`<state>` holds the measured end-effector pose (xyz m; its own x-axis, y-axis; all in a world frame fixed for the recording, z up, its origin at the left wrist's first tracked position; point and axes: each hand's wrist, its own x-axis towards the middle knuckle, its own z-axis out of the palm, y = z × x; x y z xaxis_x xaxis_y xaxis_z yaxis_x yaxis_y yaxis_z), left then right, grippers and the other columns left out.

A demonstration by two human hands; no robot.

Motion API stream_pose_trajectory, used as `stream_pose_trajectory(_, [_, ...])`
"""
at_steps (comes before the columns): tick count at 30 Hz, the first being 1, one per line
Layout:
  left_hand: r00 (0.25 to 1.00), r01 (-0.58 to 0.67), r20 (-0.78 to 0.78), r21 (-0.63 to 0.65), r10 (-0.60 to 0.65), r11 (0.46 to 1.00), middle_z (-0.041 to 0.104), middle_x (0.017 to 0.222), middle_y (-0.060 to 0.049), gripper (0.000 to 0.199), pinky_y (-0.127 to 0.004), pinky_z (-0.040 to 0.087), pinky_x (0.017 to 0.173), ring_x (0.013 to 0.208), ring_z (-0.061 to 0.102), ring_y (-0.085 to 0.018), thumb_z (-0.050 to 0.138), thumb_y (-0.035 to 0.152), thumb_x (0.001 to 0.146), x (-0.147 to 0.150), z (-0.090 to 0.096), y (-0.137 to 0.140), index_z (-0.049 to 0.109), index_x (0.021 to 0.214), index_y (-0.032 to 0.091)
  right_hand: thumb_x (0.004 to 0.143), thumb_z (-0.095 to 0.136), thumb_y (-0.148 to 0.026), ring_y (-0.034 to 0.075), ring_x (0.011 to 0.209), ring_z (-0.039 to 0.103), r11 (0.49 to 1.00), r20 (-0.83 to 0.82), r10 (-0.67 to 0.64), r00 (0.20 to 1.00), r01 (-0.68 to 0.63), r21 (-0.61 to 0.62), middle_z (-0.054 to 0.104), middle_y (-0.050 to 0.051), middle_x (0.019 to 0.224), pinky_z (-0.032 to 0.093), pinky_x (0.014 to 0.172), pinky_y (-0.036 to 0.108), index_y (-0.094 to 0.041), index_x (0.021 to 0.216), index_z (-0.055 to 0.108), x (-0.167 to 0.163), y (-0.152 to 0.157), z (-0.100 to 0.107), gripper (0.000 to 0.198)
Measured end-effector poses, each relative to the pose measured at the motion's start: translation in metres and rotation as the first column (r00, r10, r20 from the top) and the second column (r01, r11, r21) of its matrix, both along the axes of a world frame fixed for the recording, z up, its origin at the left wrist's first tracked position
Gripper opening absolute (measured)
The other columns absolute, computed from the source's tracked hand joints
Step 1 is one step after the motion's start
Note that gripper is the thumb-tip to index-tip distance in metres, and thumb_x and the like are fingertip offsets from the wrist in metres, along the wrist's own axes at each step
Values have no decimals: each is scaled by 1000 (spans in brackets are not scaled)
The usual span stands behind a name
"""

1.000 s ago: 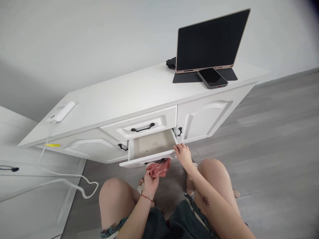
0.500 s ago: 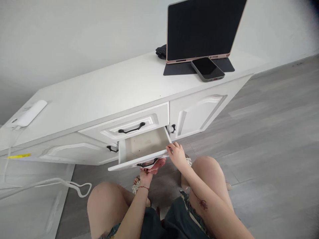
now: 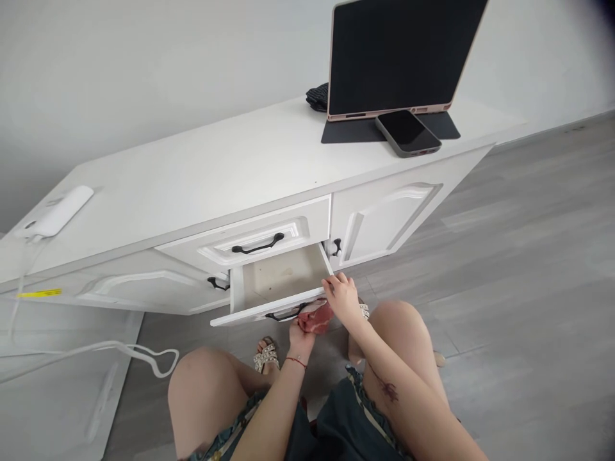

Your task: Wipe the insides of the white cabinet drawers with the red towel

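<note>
The lower drawer (image 3: 269, 301) of a white cabinet is pulled out, with a few small specks on its bottom. My right hand (image 3: 343, 298) grips the right end of the drawer's front edge, fingers over the top. Beneath that edge, my left hand (image 3: 302, 336) is closed on a reddish-pink cloth (image 3: 316, 318), held against the drawer's front panel beside the black handle (image 3: 286, 314). Part of the cloth and the left fingertips are hidden.
Above is a shut drawer with a black handle (image 3: 258, 244). On the cabinet top (image 3: 216, 169) stand a tablet (image 3: 403, 57), a phone (image 3: 408, 133), a dark folded item (image 3: 318, 97) and a white device (image 3: 60, 211). A white cable (image 3: 120, 346) hangs at the left.
My left hand has moved right along the drawer front with the cloth, from below the handle to near its right end. My right hand stays on the drawer's edge.
</note>
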<state>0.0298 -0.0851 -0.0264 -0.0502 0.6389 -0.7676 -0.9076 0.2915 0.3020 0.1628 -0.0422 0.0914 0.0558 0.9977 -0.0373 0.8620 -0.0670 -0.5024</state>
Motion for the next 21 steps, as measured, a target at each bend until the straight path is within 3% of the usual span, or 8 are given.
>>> stream_pose_trajectory(4, [993, 34, 113, 41, -38, 999, 70, 81, -10, 32, -42, 53, 81, 79, 68, -21, 36, 6, 86, 8, 38, -4, 65, 75, 14, 95, 44, -33, 20, 83, 48, 1000, 8, -25, 1000, 26, -15, 60, 7, 97, 30, 71, 29, -20, 93, 68, -2, -1, 3, 26])
stream_pose_trajectory(9, [989, -82, 120, -44, 86, 996, 67, 72, -4, 39, -46, 52, 89, 73, 66, -16, 31, 7, 91, -8, 86, -1, 60, 65, 16, 95, 46, -33, 20, 86, 49, 999, 7, -46, 999, 47, -24, 61, 8, 99, 30, 70, 28, -20, 92, 68, -4, -2, 7, 26])
stream_pose_trajectory(11, [988, -80, 128, -24, 82, 997, 67, 72, -5, 39, -46, 52, 91, 75, 67, -16, 31, 8, 92, -18, 101, -1, 60, 66, 15, 95, 46, -33, 21, 86, 50, 998, 14, -54, 998, 54, -27, 62, 8, 99, 30, 69, 28, -20, 93, 68, -4, -3, 8, 26])
stream_pose_trajectory(15, [994, -21, 112, 108, 9, 994, 70, 89, -11, 34, -46, 53, 89, 91, 68, -22, 32, 11, 90, -38, 133, -7, 65, 97, 12, 95, 45, -32, 20, 85, 50, 998, 27, -56, 998, 57, -26, 62, 8, 98, 29, 68, 28, -19, 94, 68, -3, -3, 8, 27])
stream_pose_trajectory(18, [991, 48, 115, 173, -68, 984, 65, 114, -21, 44, -47, 52, 89, 111, 60, -30, 31, 9, 86, -46, 157, -18, 53, 124, 5, 95, 46, -31, 20, 84, 49, 998, 20, -55, 998, 55, -3, 63, 8, 97, 28, 67, 28, -19, 92, 69, -3, -3, 4, 26])
stream_pose_trajectory(21, [986, 99, 109, 241, -129, 965, 63, 121, -20, 47, -49, 50, 91, 116, 58, -32, 37, 11, 82, -49, 172, -32, 53, 126, 8, 95, 46, -31, 19, 84, 49, 998, 18, -58, 998, 58, 20, 63, 8, 96, 27, 65, 28, -19, 91, 69, -3, -4, -1, 26])
